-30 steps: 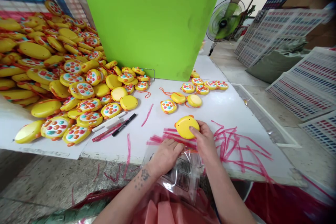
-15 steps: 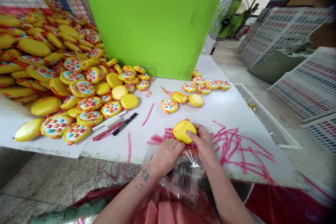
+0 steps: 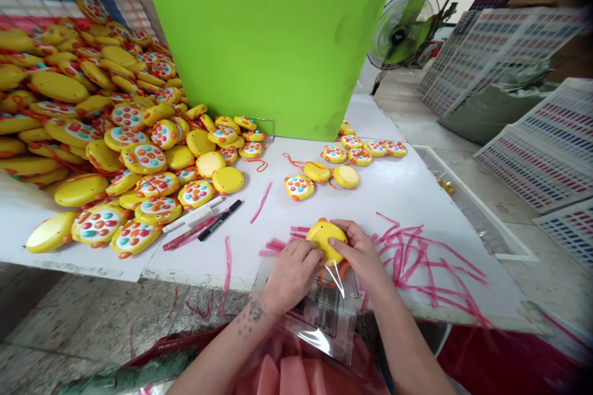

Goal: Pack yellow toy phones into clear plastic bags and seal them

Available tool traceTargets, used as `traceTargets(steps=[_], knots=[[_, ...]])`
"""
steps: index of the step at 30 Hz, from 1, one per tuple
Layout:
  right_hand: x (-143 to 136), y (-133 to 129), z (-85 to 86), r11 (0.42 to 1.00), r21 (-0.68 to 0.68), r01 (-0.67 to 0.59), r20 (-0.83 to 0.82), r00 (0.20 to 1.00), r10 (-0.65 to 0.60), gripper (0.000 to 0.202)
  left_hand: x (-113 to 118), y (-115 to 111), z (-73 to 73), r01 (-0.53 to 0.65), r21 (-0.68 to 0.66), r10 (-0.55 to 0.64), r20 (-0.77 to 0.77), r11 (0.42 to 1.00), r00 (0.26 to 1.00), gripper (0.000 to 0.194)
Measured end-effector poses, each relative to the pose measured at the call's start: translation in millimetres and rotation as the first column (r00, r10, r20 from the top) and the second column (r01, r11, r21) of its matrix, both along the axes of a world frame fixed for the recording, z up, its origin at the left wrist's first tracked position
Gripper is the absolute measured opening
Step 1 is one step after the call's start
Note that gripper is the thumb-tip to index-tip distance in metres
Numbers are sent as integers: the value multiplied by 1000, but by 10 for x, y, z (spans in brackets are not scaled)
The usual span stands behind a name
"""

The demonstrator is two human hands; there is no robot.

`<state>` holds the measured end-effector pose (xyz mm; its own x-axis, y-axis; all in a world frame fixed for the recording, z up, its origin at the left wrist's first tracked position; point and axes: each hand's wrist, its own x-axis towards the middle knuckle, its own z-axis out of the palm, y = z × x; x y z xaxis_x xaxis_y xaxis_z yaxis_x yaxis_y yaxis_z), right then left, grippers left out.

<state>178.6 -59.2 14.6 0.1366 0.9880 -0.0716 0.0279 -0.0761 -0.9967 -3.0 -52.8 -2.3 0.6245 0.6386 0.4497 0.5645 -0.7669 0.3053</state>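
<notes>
A yellow oval toy (image 3: 325, 241), plain side up with small orange nubs on its edge, is gripped by my right hand (image 3: 359, 251), thumb on top. My left hand (image 3: 295, 268) has curled fingers at the toy's lower left edge, over a clear plastic bag (image 3: 319, 321). Those fingers appear closed on the bag's upper edge; their tips are partly hidden. An orange cord (image 3: 341, 270) shows below the toy, beside a bright white V shape that may be string or glare. Pink strips (image 3: 278, 245) lie behind my left hand.
A big heap of yellow toys (image 3: 143, 157) with coloured dots fills the left side. Several more toys (image 3: 347, 177) lie mid-table before a green panel (image 3: 269, 43). A black marker (image 3: 220, 220) lies left; tangled pink strips (image 3: 417, 259) lie right. A fan (image 3: 398, 34) stands behind.
The yellow toy has come slightly down towards the bag, with my right hand still on it. The white V shape now shows clearly below it. My left hand has shifted slightly.
</notes>
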Motion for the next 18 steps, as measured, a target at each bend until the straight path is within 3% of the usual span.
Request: traceTargets(steps=[3, 6, 9, 11, 12, 13, 16, 18], knots=[[97, -9, -2, 999, -15, 43, -82, 996, -44, 37, 5, 3, 4, 7, -4, -7, 19, 1000, 1000, 8], [103, -37, 13, 1000, -25, 3, -69, 998, -5, 38, 7, 3, 34, 10, 21, -12, 82, 1000, 997, 7], [11, -54, 78, 986, -25, -165, 45, 985, 166, 30, 2, 1, 78, 22, 5, -23, 150, 1000, 988, 6], [-34, -45, 143, 947, -5, -322, 194, 928, 317, 26, -4, 2, 98, 61, -48, -50, 195, 997, 979, 7], [-33, -36, 174, 936, 16, -351, 287, 899, 332, 26, -8, 5, 102, 79, -87, -58, 217, 993, 975, 8], [-15, -27, 201, 942, 42, -332, 374, 880, 293, 27, -11, 10, 103, 88, -128, -55, 236, 988, 970, 7], [113, -27, 233, 992, 54, -118, 501, 862, 75, 35, -17, 30, 103, 69, -257, 5, 275, 964, 961, 6], [192, -74, 211, 997, -25, -79, 508, 858, 80, 38, -20, 44, 111, 65, -316, 35, 301, 946, 953, 6]])
